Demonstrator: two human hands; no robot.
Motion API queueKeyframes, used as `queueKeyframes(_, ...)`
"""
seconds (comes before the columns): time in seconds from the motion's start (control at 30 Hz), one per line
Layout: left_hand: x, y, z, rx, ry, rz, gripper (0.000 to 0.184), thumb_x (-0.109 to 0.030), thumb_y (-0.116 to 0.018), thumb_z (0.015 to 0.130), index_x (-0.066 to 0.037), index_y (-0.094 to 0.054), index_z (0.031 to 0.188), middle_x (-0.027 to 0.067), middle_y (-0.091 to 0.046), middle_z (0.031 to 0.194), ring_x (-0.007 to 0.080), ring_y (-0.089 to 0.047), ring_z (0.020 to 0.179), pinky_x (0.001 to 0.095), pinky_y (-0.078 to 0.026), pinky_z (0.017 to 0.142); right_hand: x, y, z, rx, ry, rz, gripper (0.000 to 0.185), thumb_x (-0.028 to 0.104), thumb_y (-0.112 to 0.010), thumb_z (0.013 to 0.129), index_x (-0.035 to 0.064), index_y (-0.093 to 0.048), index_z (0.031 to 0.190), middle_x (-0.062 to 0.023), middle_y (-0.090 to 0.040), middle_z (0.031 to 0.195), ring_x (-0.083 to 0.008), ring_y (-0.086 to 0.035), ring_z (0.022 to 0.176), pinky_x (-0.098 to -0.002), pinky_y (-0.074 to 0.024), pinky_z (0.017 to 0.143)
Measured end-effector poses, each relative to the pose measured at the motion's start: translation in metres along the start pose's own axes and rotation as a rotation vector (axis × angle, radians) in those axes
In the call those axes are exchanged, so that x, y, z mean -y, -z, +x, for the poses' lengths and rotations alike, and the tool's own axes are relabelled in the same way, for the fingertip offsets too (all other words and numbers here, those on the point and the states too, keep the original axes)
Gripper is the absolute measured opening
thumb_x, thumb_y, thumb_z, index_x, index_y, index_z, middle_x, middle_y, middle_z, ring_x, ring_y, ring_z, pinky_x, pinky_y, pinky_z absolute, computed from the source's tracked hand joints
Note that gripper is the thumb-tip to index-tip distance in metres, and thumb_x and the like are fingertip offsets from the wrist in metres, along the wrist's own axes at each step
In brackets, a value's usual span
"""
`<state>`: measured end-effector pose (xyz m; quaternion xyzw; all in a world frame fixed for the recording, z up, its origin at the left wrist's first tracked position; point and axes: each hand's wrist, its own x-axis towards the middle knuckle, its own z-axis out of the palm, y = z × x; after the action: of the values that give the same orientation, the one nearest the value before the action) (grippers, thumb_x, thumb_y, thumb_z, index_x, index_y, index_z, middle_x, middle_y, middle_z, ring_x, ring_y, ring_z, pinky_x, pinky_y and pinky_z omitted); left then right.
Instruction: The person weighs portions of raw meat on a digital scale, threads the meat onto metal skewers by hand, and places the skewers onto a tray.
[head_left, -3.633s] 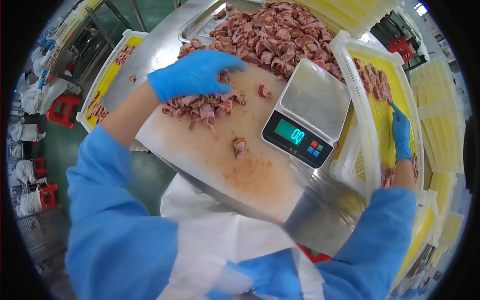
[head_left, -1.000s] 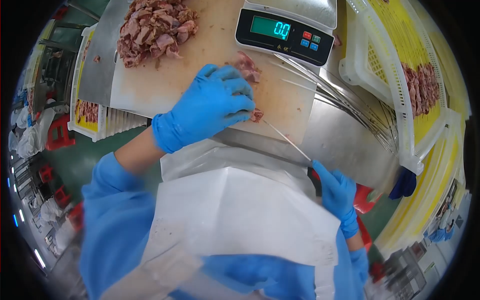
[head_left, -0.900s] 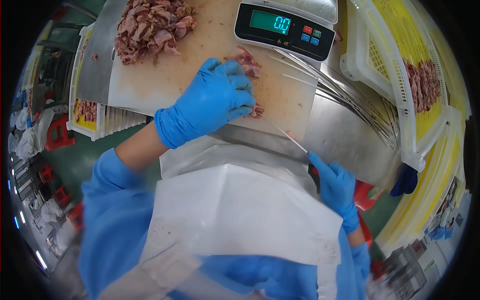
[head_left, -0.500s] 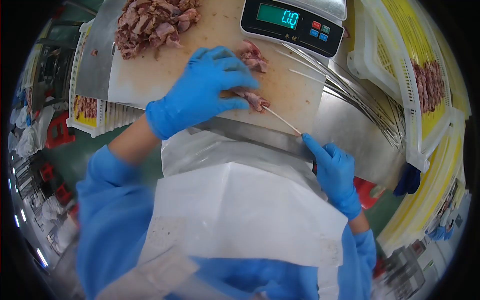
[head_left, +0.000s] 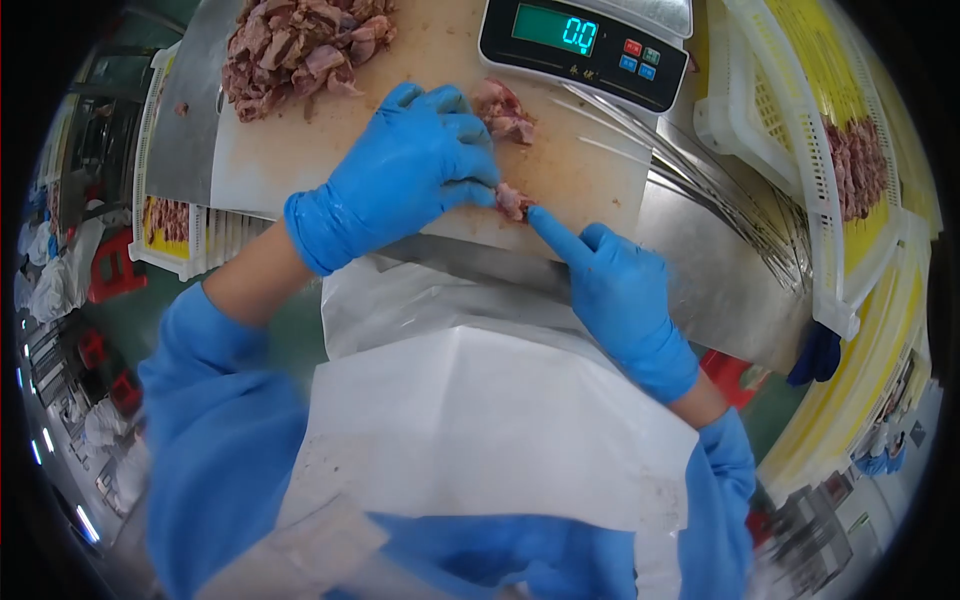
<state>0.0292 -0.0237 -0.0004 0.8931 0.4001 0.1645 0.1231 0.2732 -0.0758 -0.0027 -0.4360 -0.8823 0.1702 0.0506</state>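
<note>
1. Left hand [head_left: 415, 165], gloved in blue, is curling its fingers round a small piece of meat [head_left: 515, 203], so its grip is narrow and filled; only one end of the meat is showing past the fingertips.
2. Right hand [head_left: 620, 285], also gloved, is pointing its index finger at that showing end, its tip touching or just beside it. Its other fingers are folding under, and I cannot tell whether they are gripping anything.
3. That piece is lying on the cutting board [head_left: 290, 165], close to the edge nearest the person.
4. Another meat piece [head_left: 503, 112] is resting just beyond the left fingers, and a meat pile [head_left: 300, 55] is sitting at the board's far left.
5. Thin metal rods [head_left: 725, 215] are lying partly on the board and partly on the steel table [head_left: 720, 325], below a scale [head_left: 610, 92] that is reading 0.0.
6. Judging by its look, the held piece is being light, soft, floppy and wet, likely slippery against gloves and prone to tearing if pulled. Fingers pinching both sides close to the showing end, with the board supporting it underneath, are probably giving the surest hold.
</note>
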Motion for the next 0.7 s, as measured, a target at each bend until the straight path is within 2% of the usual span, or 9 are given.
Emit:
queueKeyframes(0.07,0.0,0.002,0.009,-0.036,0.054,-0.019,0.017,-0.025,-0.071,0.07,-0.017,-0.068,0.085,-0.0025,-0.06,0.087,0.0205,-0.052,0.093,0.0361,-0.038,0.082,-0.003,0.002,-0.004,-0.007,-0.006,0.018,0.059,0.002,-0.054,0.073,0.0237,-0.053,0.128,-0.0072,-0.053,0.069,-0.0226,-0.056,0.057,-0.0329,-0.0465,0.05)
queueKeyframes(0.13,0.003,0.0,0.022,-0.083,0.076,0.259,0.019,-0.026,-0.071,0.07,-0.017,-0.068,0.088,-0.0012,-0.059,0.088,0.0209,-0.052,0.092,0.0359,-0.039,0.081,-0.014,0.009,-0.031,-0.004,-0.075,0.015,0.06,0.0,-0.054,0.072,0.0234,-0.055,0.127,-0.0064,-0.052,0.068,-0.0227,-0.055,0.055,-0.0326,-0.0459,0.05)
queueKeyframes(0.27,0.013,-0.002,0.026,-0.023,0.028,0.192,0.023,-0.026,-0.071,0.07,-0.018,-0.067,0.092,-0.0006,-0.06,0.092,0.0214,-0.053,0.094,0.0362,-0.039,0.083,-0.032,0.019,-0.068,-0.092,-0.145,0.041,0.059,-0.001,-0.054,0.071,0.0229,-0.057,0.125,-0.0054,-0.051,0.067,-0.0221,-0.053,0.053,-0.0326,-0.0445,0.049)
queueKeyframes(0.33,0.015,-0.001,0.024,-0.096,0.039,0.155,0.026,-0.026,-0.071,0.07,-0.018,-0.067,0.094,-0.001,-0.061,0.096,0.0218,-0.053,0.097,0.0359,-0.038,0.086,-0.034,0.022,-0.071,-0.153,-0.182,0.067,0.059,-0.002,-0.055,0.07,0.0237,-0.059,0.123,-0.0047,-0.051,0.066,-0.021,-0.051,0.051,-0.0322,-0.0433,0.048)
queueKeyframes(0.47,0.018,0.006,0.025,-0.089,-0.035,0.256,0.026,-0.024,-0.071,0.07,-0.019,-0.067,0.095,-0.0027,-0.062,0.101,0.0211,-0.053,0.1,0.0363,-0.037,0.089,-0.038,0.021,-0.054,-0.155,-0.147,-0.005,0.059,-0.002,-0.055,0.07,0.0239,-0.059,0.123,-0.0045,-0.051,0.067,-0.0207,-0.05,0.05,-0.0319,-0.0429,0.047)
queueKeyframes(0.53,0.025,0.001,0.027,-0.008,-0.12,0.257,0.026,-0.022,-0.071,0.069,-0.019,-0.067,0.095,-0.0045,-0.062,0.102,0.0195,-0.053,0.1,0.037,-0.036,0.09,-0.042,0.017,-0.046,-0.184,-0.119,0.02,0.06,-0.003,-0.055,0.07,0.0242,-0.059,0.123,-0.0045,-0.051,0.067,-0.021,-0.05,0.049,-0.0321,-0.0426,0.046)
queueKeyframes(0.7,0.035,0.0,0.034,0.023,-0.101,0.087,0.021,-0.019,-0.071,0.067,-0.017,-0.068,0.087,-0.006,-0.064,0.096,0.0184,-0.053,0.099,0.0372,-0.036,0.089,-0.054,0.014,-0.038,-0.17,-0.089,0.011,0.06,-0.002,-0.054,0.071,0.0244,-0.058,0.124,-0.0049,-0.05,0.066,-0.0213,-0.05,0.05,-0.0325,-0.043,0.047)
